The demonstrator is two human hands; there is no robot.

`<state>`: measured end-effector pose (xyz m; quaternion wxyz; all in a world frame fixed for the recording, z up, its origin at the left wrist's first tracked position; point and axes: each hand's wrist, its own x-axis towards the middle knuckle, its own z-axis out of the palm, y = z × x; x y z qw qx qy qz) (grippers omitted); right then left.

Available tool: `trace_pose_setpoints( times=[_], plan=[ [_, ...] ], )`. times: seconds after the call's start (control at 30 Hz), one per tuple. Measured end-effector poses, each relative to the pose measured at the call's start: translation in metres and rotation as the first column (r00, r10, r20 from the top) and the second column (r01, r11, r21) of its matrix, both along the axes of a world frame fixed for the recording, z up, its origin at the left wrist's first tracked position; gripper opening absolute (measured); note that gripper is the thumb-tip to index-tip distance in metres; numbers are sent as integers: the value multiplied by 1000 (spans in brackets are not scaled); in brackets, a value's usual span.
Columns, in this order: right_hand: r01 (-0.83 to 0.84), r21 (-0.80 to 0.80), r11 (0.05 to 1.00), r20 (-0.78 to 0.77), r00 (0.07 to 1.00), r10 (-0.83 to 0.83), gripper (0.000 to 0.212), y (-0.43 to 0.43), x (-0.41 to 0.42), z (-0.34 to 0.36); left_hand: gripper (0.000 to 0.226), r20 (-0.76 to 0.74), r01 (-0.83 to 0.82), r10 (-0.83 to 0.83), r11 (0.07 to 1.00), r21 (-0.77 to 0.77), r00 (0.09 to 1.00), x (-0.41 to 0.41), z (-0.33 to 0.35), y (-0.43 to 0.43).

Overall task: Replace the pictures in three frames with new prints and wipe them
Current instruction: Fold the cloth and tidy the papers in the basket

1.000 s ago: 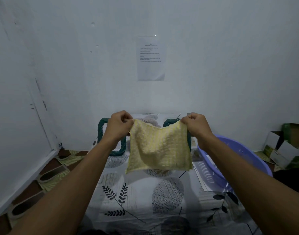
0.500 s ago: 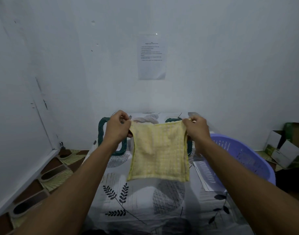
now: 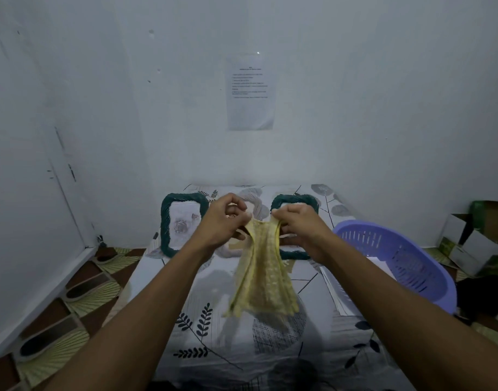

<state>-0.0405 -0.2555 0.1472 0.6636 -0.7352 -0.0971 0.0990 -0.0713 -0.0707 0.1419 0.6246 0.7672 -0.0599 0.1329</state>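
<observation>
The hands come together now. A moment ago the yellow cloth [image 3: 263, 280] was stretched flat between them. Now the left hand [image 3: 222, 221] and the right hand [image 3: 300, 225] have met over the far half of the tabletop [image 3: 214, 348]. Each pinches a top corner, so the cloth hangs doubled in loose pleats above the surface. That looks to me like folding it into a pad for wiping.

The frames lie behind the hands. There's a green woven frame [image 3: 165, 230] on the left with a flowered picture in it. Another green frame [image 3: 294, 198] is partly hidden by the right hand. Between them is something pale and woven [image 3: 254, 200], likely the third. A purple basket [image 3: 405, 266] sits at the right edge, over some sheets [image 3: 333, 289]. No frame is touched yet, though wiping seems close.
</observation>
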Motion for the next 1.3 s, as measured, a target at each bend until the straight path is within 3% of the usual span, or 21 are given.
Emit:
trace_pose_setpoints(
  times=[0.37,0.57,0.63,0.7,0.77,0.83,0.87,0.97,1.03,1.1,1.17,1.23,1.3],
  plan=[
    [-43,131,990,-20,999,46,22,5,-8,1,21,29,93,-92,995,-31,995,-2,-5,-12],
    [-122,84,989,-21,992,124,43,5,-9,0,29,45,-23,19,997,79,999,2,-9,-10],
    [-2,-89,996,133,991,14,34,2,-2,-7,24,43,-24,21,997,71,999,3,-9,-8],
    [195,-350,916,395,918,-45,19,-6,8,-12,21,35,5,-6,999,45,999,1,-6,-3],
    [206,-519,829,463,883,71,45,-15,16,-16,20,28,53,-54,997,47,998,-2,0,2],
    [112,-606,788,396,901,177,72,-20,22,-17,19,5,103,-104,992,72,995,-6,6,10],
    [72,-624,778,373,903,216,71,-21,23,-16,18,-3,124,-124,989,84,992,-7,9,14],
    [-10,-589,808,360,892,274,23,-22,28,-10,17,-3,149,-149,984,103,989,-7,15,26],
    [-38,-489,872,359,902,241,5,-22,31,-6,20,-7,105,-105,981,164,994,-4,16,34],
    [-5,-450,893,381,903,198,4,-20,34,-5,21,47,-3,-19,904,427,999,5,13,41],
    [61,-500,864,428,885,185,4,-17,40,-6,16,135,-113,32,755,646,990,14,8,42],
    [166,-512,842,510,848,143,5,-13,45,-6,11,186,-179,71,724,666,980,20,6,38],
    [272,-413,869,601,798,35,6,-11,47,-3,9,249,-247,117,766,594,961,23,9,33]
  ],
)
